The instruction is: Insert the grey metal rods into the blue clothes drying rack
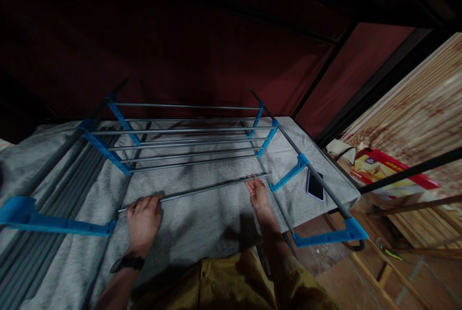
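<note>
A loose grey metal rod (202, 188) runs across in front of me above a grey cloth-covered surface (212, 218). My left hand (143, 221) is closed round the rod's left end. My right hand (258, 193) holds the rod near its right end, with the fingers curled up under it. Beyond the rod stands a partly built rack with blue plastic brackets (108, 153) and several grey rods (187, 144) fitted between them. A blue bracket (288, 174) sits just right of my right hand.
A dark phone (315, 186) lies on the cloth at the right. Grey side poles with blue brackets (46, 221) flank me on both sides. A red box (390, 170) and wooden slats (418, 108) lie at the right. A dark red wall is behind.
</note>
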### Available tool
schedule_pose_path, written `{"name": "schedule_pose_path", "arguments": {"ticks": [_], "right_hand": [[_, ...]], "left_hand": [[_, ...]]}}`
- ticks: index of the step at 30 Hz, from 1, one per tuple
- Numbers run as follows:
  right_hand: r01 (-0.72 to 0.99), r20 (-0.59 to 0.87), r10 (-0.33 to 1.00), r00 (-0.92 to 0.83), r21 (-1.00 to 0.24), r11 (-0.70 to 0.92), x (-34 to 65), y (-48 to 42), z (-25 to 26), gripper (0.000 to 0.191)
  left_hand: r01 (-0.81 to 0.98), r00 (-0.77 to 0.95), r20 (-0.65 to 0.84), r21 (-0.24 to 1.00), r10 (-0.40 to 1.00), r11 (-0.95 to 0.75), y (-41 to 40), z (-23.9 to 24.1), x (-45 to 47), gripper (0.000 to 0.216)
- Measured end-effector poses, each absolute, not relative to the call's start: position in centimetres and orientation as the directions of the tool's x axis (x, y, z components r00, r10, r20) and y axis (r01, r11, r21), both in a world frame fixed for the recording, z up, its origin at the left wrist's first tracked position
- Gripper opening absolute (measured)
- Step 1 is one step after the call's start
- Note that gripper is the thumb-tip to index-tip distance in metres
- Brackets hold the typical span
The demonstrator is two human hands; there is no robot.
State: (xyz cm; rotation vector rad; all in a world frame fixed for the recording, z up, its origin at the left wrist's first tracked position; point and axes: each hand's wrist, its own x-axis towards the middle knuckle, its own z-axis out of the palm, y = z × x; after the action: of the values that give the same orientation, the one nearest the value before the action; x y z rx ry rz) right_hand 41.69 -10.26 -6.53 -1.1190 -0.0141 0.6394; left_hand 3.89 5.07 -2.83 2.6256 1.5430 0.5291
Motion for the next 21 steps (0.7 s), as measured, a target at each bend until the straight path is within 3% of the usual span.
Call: {"name": "schedule_pose_path", "arguments": {"ticks": [12,17,21], "right_hand": [[-0.482,-0.31,0.492,0.814,-0.833,0.272,41.5,-10.7,-5.5,0.028],[-0.428,-0.242,0.497,0.833,-0.851,0.303,41.6,-11.1,-5.9,0.026],[-0.437,-0.272,0.46,0.845,-0.847,0.302,42.3,-11.4,-7.3,0.023]], "left_hand": [[0.906,0.255,0.267,0.269,0.929,-0.326,5.0,-3.2,3.0,0.045],[0.894,0.165,0.229,0.376,0.959,-0.244,4.8,-2.7,2.8,0.044],[0.84,0.055,0.234,0.515,0.971,-0.171,4.8,-2.3,3.0,0.035]]}}
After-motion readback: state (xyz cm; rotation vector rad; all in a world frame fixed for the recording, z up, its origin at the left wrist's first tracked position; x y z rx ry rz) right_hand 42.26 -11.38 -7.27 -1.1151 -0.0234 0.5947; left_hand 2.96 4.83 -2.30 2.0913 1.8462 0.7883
